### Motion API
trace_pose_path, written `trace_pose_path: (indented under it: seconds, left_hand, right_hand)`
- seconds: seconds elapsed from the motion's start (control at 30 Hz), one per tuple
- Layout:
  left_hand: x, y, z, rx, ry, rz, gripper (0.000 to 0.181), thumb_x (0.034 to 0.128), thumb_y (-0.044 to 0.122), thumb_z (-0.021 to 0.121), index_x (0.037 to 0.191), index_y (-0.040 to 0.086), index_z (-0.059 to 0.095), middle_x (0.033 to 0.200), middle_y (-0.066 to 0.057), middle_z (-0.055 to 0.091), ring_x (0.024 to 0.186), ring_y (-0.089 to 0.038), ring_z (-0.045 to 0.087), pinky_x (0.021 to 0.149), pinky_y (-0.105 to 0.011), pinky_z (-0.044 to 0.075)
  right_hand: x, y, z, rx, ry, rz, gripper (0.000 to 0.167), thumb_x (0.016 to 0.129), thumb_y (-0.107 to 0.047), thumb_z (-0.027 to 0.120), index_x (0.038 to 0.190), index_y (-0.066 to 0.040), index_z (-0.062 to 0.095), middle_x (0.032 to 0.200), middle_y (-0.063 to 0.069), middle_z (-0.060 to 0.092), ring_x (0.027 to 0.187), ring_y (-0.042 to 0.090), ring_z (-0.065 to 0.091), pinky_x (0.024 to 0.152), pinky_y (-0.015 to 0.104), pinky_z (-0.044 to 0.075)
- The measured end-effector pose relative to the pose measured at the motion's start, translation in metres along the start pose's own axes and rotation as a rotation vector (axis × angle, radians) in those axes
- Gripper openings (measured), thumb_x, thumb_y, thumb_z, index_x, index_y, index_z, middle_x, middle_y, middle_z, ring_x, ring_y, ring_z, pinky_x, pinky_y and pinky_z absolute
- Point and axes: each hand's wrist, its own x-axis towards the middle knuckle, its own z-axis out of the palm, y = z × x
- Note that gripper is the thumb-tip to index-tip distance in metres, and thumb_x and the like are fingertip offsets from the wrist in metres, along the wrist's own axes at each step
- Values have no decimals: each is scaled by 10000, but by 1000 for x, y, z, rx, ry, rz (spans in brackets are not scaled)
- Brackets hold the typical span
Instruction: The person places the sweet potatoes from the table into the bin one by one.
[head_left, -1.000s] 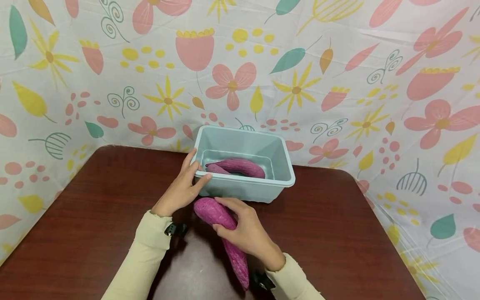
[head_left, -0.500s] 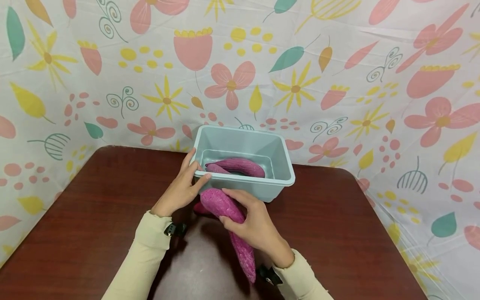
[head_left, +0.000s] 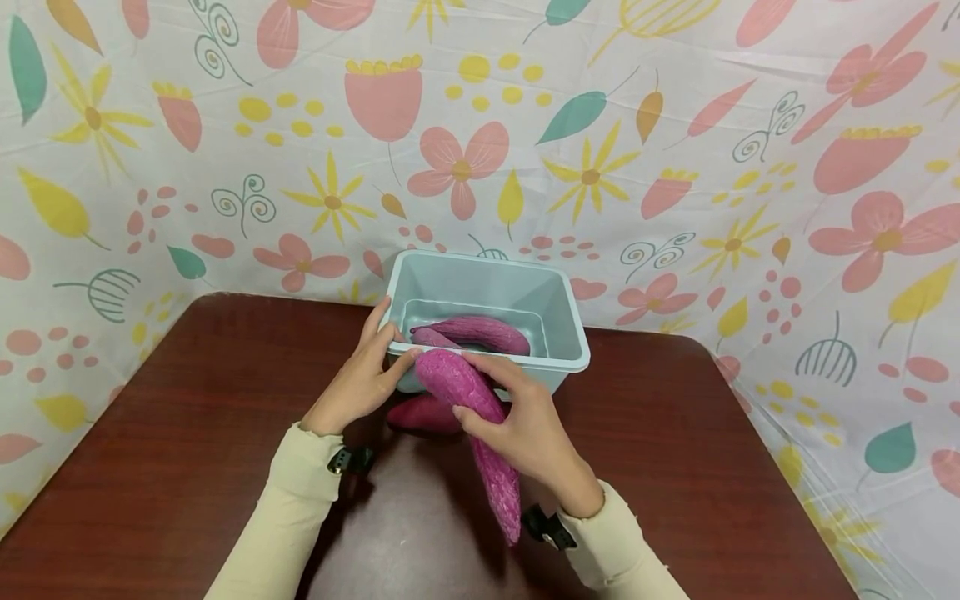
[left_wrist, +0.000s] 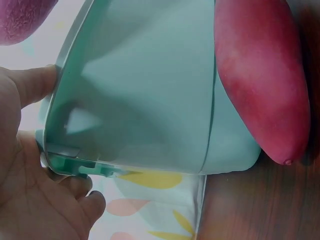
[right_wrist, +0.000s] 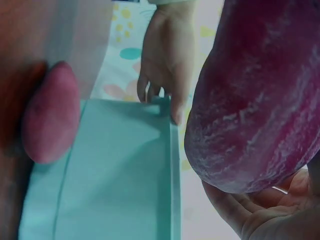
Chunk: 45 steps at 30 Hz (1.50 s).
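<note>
A long magenta sweet potato (head_left: 457, 387), flecked with white and tapering towards the person, is gripped around its upper half by my right hand (head_left: 528, 429). Its thick end is at the front rim of a pale blue-green plastic bin (head_left: 480, 260). My left hand (head_left: 360, 375) grips the bin's front left corner, thumb on the rim and fingers around the side. Inside the bin lie two purple sweet potatoes (head_left: 483, 332), one partly hidden by the front wall. A smooth red sweet potato (left_wrist: 265, 75) rests on the table against the bin's front, partly covered by the held one in the head view.
The dark reddish-brown table (head_left: 675, 467) has a glossy patch of light near the person. Behind and beside it hangs a white cloth (head_left: 675, 125) printed with flowers and leaves. Black straps (head_left: 350, 460) circle both wrists.
My right hand has lifted the magenta sweet potato up and forward to the bin's front rim, uncovering the red one on the table. My left hand stays on the bin's corner.
</note>
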Motion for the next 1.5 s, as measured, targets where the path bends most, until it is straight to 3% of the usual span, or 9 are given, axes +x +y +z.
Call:
trace_pose_path:
  seconds: [0.17, 0.2, 0.27, 0.43, 0.5, 0.97, 1.17, 1.37, 1.5]
  left_hand:
    - [1, -1, -1, 13, 18, 1, 303, 1035, 377, 560, 967, 108, 440, 1708, -105, 3, 1449, -327, 357, 954, -459, 442]
    - [1, -1, -2, 17, 20, -1, 308, 1035, 382, 559, 965, 108, 437, 1708, -101, 3, 1350, -330, 454, 919, -444, 443]
    - [1, 0, -1, 20, 19, -3, 315, 1038, 384, 553, 959, 104, 431, 1709, -101, 1, 1319, -328, 471, 882, -429, 428]
    - [0, 1, 0, 11, 3, 1, 317, 1042, 379, 547, 954, 99, 426, 1708, -108, 3, 1544, -358, 216, 978, -476, 415]
    - [-1, 1, 0, 5, -1, -2, 316, 1042, 382, 545, 956, 103, 424, 1709, -99, -1, 1561, -355, 175, 1006, -488, 404]
    - [-1, 0, 0, 13, 2, -6, 324, 1043, 390, 543, 962, 102, 420, 1710, -92, 11, 1538, -377, 226, 979, -492, 397]
    - [-1, 1, 0, -2, -3, -13, 320, 1043, 394, 540, 963, 106, 426, 1713, -79, -4, 1562, -369, 174, 1028, -520, 404]
    - [0, 0, 0, 1, -6, -11, 326, 1044, 403, 536, 949, 113, 420, 1713, -74, -9, 1532, -372, 238, 938, -467, 411]
    - [-1, 0, 0, 0, -3, -12, 326, 1041, 403, 541, 947, 113, 428, 1712, -77, -3, 1546, -357, 212, 1007, -502, 418]
  right_hand:
    - [10, 1, -9, -11, 34, -1, 594, 837, -188, 823, 1386, -212, 596, 1328, -32, 645, 1140, 116, 634, 943, 352, 568]
    - [12, 2, -10, -12, 43, -2, 592, 835, -185, 825, 1382, -200, 601, 1322, -21, 652, 1135, 123, 638, 945, 356, 567]
    - [16, 4, -11, -9, 56, 3, 590, 833, -180, 827, 1380, -182, 605, 1309, -6, 662, 1122, 133, 643, 946, 364, 566]
    - [20, 13, -14, -9, 77, 42, 600, 836, -186, 830, 1390, -181, 599, 1287, 5, 671, 1099, 133, 650, 934, 364, 568]
    - [22, 15, -16, -17, 88, 52, 602, 836, -192, 832, 1391, -182, 598, 1264, 17, 679, 1082, 138, 659, 927, 367, 570]
    - [47, 23, -36, -48, 165, 139, 595, 838, -231, 829, 1384, -143, 608, 1302, 102, 665, 1079, 267, 694, 919, 452, 571]
    - [54, 27, -39, -62, 149, 197, 600, 849, -262, 817, 1398, -156, 599, 1326, 105, 653, 1093, 263, 691, 843, 432, 597]
    - [63, 31, -46, -57, 125, 239, 603, 862, -287, 797, 1415, -177, 584, 1336, 109, 647, 1084, 267, 702, 754, 429, 612]
    - [70, 35, -50, -39, 120, 251, 589, 864, -277, 792, 1407, -170, 591, 1300, 119, 664, 1057, 270, 710, 747, 431, 612]
